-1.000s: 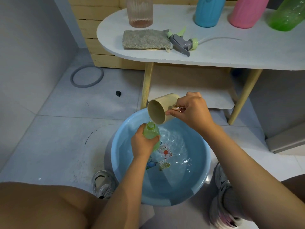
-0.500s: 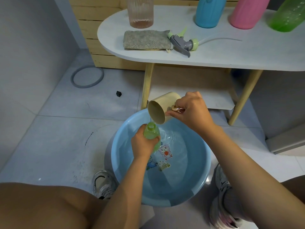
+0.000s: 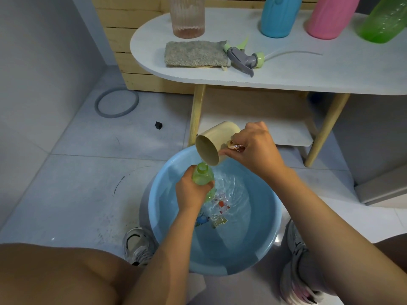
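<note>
My left hand grips a small green bottle with its open neck up, over a blue basin of water on the floor. My right hand holds a beige cup by its shiny handle. The cup is tipped on its side, its lip just above the bottle's mouth, and a thin stream of water runs from it. Ripples spread in the basin under the bottle. Cartoon stickers show on the basin's bottom.
A white table stands behind the basin with a grey cloth, a spray head with tube, a ribbed glass and blue, pink and green bottles. A grey ring lies on the floor. My shoes flank the basin.
The cup has tipped a little further and the water in the basin ripples more. Both hands stay almost where they were.
</note>
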Action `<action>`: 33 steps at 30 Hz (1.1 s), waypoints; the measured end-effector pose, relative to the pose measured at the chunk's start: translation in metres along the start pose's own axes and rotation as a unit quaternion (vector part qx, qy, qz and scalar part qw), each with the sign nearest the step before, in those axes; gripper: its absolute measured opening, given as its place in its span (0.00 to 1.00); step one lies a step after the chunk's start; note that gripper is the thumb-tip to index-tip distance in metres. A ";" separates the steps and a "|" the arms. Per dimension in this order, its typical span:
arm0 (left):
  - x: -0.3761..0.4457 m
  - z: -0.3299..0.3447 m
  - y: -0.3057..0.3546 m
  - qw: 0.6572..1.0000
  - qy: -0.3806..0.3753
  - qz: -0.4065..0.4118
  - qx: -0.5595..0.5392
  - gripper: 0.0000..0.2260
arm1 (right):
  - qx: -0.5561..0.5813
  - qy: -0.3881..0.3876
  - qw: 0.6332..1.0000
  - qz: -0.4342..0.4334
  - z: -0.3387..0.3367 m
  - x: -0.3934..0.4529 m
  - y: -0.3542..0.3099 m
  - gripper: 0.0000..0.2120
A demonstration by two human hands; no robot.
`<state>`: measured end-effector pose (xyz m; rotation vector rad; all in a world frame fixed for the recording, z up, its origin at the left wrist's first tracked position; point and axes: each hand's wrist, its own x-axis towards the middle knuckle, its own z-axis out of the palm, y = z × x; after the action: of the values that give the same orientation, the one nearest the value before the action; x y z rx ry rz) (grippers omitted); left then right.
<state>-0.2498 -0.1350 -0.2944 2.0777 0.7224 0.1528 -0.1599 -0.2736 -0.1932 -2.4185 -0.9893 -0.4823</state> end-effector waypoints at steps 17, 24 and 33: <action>0.001 0.000 0.003 1.000 -0.008 0.000 0.022 0.13 | -0.005 0.005 0.999 -0.035 0.000 -0.001 -0.006 0.18; 0.002 -0.001 0.003 1.000 -0.010 -0.003 0.028 0.12 | -0.012 0.026 0.999 -0.045 0.000 -0.001 -0.009 0.16; 0.001 0.001 0.001 1.000 -0.001 -0.003 0.007 0.15 | -0.020 0.036 0.998 -0.047 -0.001 -0.001 -0.009 0.17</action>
<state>-0.2479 -0.1353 -0.2943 2.0882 0.7312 0.1423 -0.1669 -0.2696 -0.1899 -2.3804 -1.0752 -0.6238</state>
